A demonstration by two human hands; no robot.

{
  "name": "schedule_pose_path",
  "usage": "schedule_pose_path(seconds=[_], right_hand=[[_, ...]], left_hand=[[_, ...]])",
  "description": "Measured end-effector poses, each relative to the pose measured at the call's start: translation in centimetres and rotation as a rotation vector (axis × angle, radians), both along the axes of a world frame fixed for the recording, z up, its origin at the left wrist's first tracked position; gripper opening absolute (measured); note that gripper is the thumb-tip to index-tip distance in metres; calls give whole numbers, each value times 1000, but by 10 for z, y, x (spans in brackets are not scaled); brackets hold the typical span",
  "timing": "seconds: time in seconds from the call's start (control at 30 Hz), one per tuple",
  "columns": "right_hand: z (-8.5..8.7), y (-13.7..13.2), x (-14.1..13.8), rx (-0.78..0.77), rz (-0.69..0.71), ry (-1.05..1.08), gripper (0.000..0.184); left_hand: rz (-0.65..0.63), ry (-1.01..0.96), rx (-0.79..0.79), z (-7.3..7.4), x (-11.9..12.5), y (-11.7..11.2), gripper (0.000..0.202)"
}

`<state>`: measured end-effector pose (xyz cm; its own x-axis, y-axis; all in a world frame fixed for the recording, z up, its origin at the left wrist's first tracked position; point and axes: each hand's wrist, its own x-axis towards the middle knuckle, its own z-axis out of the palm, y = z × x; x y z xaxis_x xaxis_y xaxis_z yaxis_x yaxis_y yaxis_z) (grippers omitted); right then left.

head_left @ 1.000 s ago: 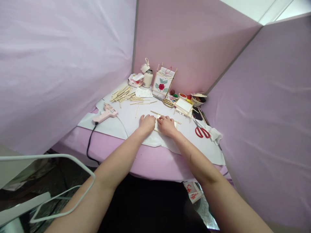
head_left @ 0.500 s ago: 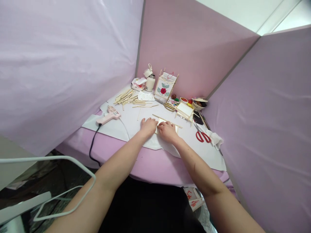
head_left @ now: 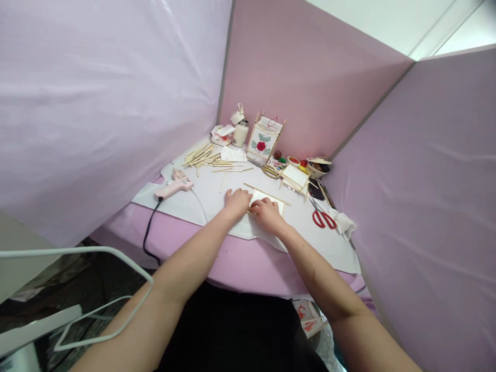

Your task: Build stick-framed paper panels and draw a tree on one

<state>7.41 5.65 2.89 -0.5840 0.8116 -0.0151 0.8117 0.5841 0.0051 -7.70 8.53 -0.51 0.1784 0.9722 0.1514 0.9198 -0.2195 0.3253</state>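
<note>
A small white panel [head_left: 257,195] edged with thin wooden sticks lies on the table in front of me. One long stick [head_left: 267,193] along its far edge juts out past both ends. My left hand [head_left: 237,203] rests at the panel's left side, fingers spread and its inner fingertips touching that edge. Lying over the panel, my right hand [head_left: 268,214] has its fingers bent and pinched at the same left edge, close to the left fingertips. My hands cover most of the near part of the panel, so the exact grip is partly hidden.
A pink glue gun [head_left: 174,186] lies at left with its cord over the edge. Loose sticks [head_left: 203,155] are heaped behind. A rose-decorated stick-framed lantern [head_left: 264,140] stands at the back. Red-handled scissors [head_left: 323,219] and another stick-framed piece [head_left: 295,176] lie at right.
My right hand has shifted very slightly, its fingers still at the panel's left edge. My left hand stays in place, and the view has moved a little.
</note>
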Motion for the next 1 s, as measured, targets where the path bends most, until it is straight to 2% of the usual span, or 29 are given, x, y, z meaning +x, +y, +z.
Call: schedule_pose_path(seconds=[0.23,0.33,0.47,0.6,0.73,1.0], right_hand=[[0,2,7,-57,26,85,45],[7,11,8,-103,-48,121,45],[17,30,8,-161,-193,101,25],[13,43,3,-200,-302,22,32],[7,46,1,-194,-348,-9,35],[6,46,19,-195,-407,-35,35]], left_hand=[[-8,1,13,-3,-1,1,22],[-13,-7,16,-3,-1,0,24],[-13,-13,9,-1,-1,-1,30],[-13,-13,4,0,0,-1,31],[-13,-11,1,-1,0,0,30],[-14,-11,-8,-1,1,2,31]])
